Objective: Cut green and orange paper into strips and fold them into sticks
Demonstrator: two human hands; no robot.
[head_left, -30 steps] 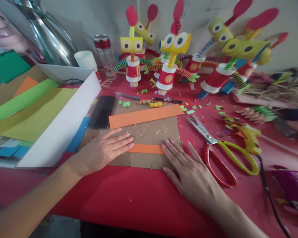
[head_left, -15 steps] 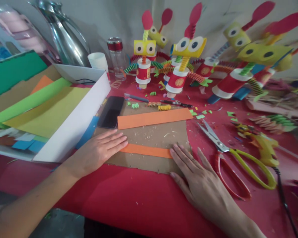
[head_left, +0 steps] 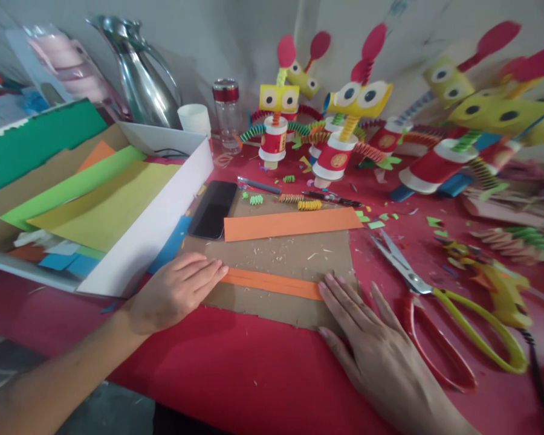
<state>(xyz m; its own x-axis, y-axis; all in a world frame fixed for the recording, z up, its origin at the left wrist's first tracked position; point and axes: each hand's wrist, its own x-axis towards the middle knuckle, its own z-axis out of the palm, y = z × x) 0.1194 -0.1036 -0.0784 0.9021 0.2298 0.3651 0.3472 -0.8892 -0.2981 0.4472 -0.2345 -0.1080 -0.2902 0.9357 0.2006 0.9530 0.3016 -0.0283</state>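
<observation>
Narrow orange strip (head_left: 272, 283) lies flat on cardboard sheet (head_left: 281, 254), spanning between both hands. Left hand (head_left: 174, 293) and right hand (head_left: 374, 344) press its ends, fingers extended flat, gripping nothing.

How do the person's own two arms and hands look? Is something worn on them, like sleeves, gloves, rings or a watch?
Both forearms are bare as far as the picture shows: no sleeve reaches into view. The left hand and the right hand wear no gloves, and no ring, watch or bracelet shows on the fingers or wrists. The nails look short and unpainted, with no bright colour. No marks or plasters are visible.
</observation>
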